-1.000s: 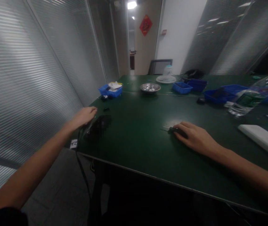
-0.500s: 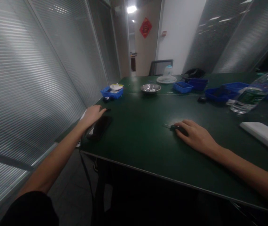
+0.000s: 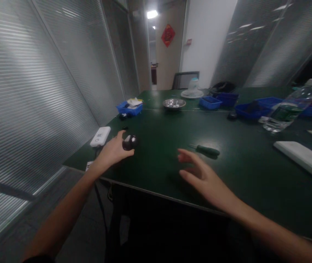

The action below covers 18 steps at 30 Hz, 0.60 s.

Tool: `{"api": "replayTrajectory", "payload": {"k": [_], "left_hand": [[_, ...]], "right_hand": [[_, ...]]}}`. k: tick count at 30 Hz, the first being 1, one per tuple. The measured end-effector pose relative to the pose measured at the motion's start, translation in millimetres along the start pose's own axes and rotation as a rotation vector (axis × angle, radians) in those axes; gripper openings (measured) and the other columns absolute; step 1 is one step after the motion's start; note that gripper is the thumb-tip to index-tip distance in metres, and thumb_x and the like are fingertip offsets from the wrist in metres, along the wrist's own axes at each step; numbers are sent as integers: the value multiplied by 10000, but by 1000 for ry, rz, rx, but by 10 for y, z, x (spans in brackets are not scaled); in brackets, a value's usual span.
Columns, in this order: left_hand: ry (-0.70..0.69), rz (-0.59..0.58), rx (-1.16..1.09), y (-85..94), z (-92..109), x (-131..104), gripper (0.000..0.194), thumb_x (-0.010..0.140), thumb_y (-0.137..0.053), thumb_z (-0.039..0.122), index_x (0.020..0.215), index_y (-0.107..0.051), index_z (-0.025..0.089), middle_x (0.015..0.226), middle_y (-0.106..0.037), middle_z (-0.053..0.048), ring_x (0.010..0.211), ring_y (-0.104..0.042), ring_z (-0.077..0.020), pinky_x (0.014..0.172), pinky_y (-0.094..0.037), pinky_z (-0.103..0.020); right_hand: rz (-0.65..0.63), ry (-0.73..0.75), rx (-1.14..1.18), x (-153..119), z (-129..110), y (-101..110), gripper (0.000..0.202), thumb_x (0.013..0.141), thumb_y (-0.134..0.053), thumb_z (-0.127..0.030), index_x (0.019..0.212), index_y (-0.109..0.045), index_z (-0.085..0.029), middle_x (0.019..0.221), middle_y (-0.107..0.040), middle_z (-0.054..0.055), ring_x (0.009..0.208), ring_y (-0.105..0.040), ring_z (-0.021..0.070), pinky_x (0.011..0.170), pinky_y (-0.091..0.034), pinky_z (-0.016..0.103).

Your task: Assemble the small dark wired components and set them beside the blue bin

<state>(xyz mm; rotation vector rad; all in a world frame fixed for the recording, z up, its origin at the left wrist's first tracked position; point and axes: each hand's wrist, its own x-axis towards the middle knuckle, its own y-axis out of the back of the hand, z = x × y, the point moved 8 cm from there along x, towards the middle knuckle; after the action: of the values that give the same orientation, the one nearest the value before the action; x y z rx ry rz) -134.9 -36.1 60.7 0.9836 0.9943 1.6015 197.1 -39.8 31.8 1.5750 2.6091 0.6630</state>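
My left hand is closed around a dark, glossy object with pale highlights; blur hides its exact kind. Beyond the fingertips a small black piece lies on the table. My right hand hangs over the table with thumb and fingers apart, holding nothing. Just beyond it, a screwdriver with a green handle rests on the tabletop, its metal shaft pointing left.
A white power-bank-like block with a cable sits left on the green table. Farther back are a metal bowl and a blue tray. To the right stand a water bottle and a long white box.
My right hand has let go of the screwdriver and moved left and nearer. My left hand has picked up the dark object from the table, uncovering the white block.
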Motion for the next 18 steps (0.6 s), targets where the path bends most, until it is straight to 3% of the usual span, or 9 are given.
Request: {"api": "replayTrajectory", "payload": {"k": [4, 6, 8, 10, 12, 15, 18], "left_hand": [[-119, 66, -466, -10, 707, -500, 913, 820, -775, 482, 1582, -355, 205, 1238, -676, -134, 984, -710, -252, 842, -578, -386], [-155, 94, -588, -38, 991, -744, 930, 804, -806, 433, 1587, -348, 229, 1274, -658, -137, 1031, -705, -258, 860, -585, -393], [-153, 138, -614, -58, 1146, -933, 965, 784, -841, 417, 1596, -347, 249, 1310, -640, -138, 1082, -693, -277, 925, -580, -436], [-132, 152, -633, -78, 1186, -1067, 974, 800, -846, 423, 1614, -335, 260, 1355, -616, -146, 1128, -680, -296, 978, -567, -475], [-118, 113, -704, -96, 1161, -1165, 944, 867, -800, 437, 1645, -295, 265, 1394, -599, -157, 1150, -675, -300, 1003, -561, -490], [-104, 30, -894, -86, 1082, -1296, 793, 1008, -639, 472, 1672, -264, 258, 1434, -594, -175, 1144, -681, -288, 1009, -565, -482], [-76, -25, -1073, -84, 1024, -1430, 644, 1085, -494, 498, 1655, -332, 246, 1461, -599, -179, 1227, -658, -305, 1064, -544, -497]], "right_hand": [[-101, -86, 630, -133, -137, -722, 798, 934, -760, -429, 1624, -359, -411, 1652, -403, 89, 1481, -464, 319, 1138, -482, 573], [-136, -35, 822, -188, -290, -935, 915, 908, -803, -411, 1658, -280, -436, 1703, -339, 73, 1521, -418, 322, 1207, -395, 599], [-133, -1, 938, -261, -401, -1030, 963, 888, -824, -371, 1672, -266, -414, 1700, -362, 70, 1558, -364, 307, 1281, -283, 575], [-127, -27, 1022, -350, -430, -1071, 980, 881, -823, -342, 1675, -254, -418, 1678, -406, 63, 1558, -366, 296, 1291, -274, 557], [-148, -101, 1085, -448, -394, -1103, 1010, 879, -808, -350, 1686, -205, -428, 1646, -452, 71, 1510, -439, 314, 1239, -372, 573], [-173, -193, 1112, -569, -315, -1105, 1110, 861, -804, -399, 1703, -82, -431, 1553, -537, 111, 1311, -621, 357, 974, -607, 550], [-135, -233, 1036, -633, -256, -1042, 1166, 855, -808, -438, 1700, -4, -456, 1478, -581, 130, 1105, -710, 347, 675, -661, 427]]}}
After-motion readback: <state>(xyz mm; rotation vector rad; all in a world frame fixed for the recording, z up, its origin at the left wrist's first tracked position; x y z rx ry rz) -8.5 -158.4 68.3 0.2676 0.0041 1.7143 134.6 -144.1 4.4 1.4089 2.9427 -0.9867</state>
